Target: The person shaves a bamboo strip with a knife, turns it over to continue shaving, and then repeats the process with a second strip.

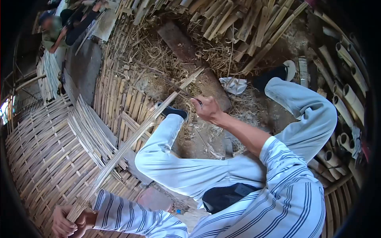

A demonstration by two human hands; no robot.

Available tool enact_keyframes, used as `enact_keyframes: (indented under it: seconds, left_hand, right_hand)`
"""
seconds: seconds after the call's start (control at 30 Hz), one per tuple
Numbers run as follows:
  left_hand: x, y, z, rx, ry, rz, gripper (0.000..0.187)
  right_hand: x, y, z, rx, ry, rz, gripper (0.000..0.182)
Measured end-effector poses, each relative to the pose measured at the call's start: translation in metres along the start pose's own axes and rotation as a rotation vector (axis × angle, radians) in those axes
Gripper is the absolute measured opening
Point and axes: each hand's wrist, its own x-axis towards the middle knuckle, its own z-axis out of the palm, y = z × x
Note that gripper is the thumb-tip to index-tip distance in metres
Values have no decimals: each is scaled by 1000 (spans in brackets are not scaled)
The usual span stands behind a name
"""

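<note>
My left hand (70, 223), at the lower left, is wrapped around the near end of a long split bamboo strip (131, 142). The strip runs diagonally up across my knee, and its far end is frayed. In front of my lap, my right hand (208, 109) is closed around the handle of a knife (178, 89). The dark, thin blade points up and to the left, crossing the bamboo strip close to its far end. Most of the handle is hidden in my fist.
A woven bamboo panel (47, 158) and a bundle of thin strips (89, 133) lie at left. Shavings (158, 43) cover the ground around a wooden plank (178, 41). Split bamboo (254, 20) is piled ahead, bamboo tubes (351, 97) at right. Another person (53, 33) sits far left.
</note>
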Motion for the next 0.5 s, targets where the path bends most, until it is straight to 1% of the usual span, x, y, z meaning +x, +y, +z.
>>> enact_keyframes:
  seconds: [0.07, 0.13, 0.2, 0.23, 0.3, 0.4, 0.43, 0.47, 0.5]
  left_hand:
    - [6, 1, -8, 27, -36, 2, 27]
    - [10, 4, -12, -34, -54, -38, 25]
    - [4, -3, -3, -84, -69, -43, 25]
    - [3, -6, 5, -73, 9, 36, 25]
    - [10, -4, 5, -68, -25, 16, 24]
    - [19, -3, 3, -64, -83, -48, 22]
    - [20, -4, 3, -76, -98, -67, 22]
    - [21, -5, 4, -90, -113, -84, 22]
    - [21, -4, 4, -71, -79, -66, 22]
  right_hand:
    - [15, 11, 4, -41, -67, 64, 38]
    - [36, 69, 15, -58, 38, 246, 49]
    - [51, 95, 1, -248, 31, 471, 56]
    - [54, 97, -3, -257, 46, 446, 59]
    - [50, 91, -14, -286, 49, 398, 64]
    - [26, 53, -16, -104, -23, 277, 60]
    - [21, 52, -6, -42, -12, 152, 53]
    - [19, 57, -2, -68, 22, 105, 50]
    - [15, 61, 3, -90, 54, 59, 46]
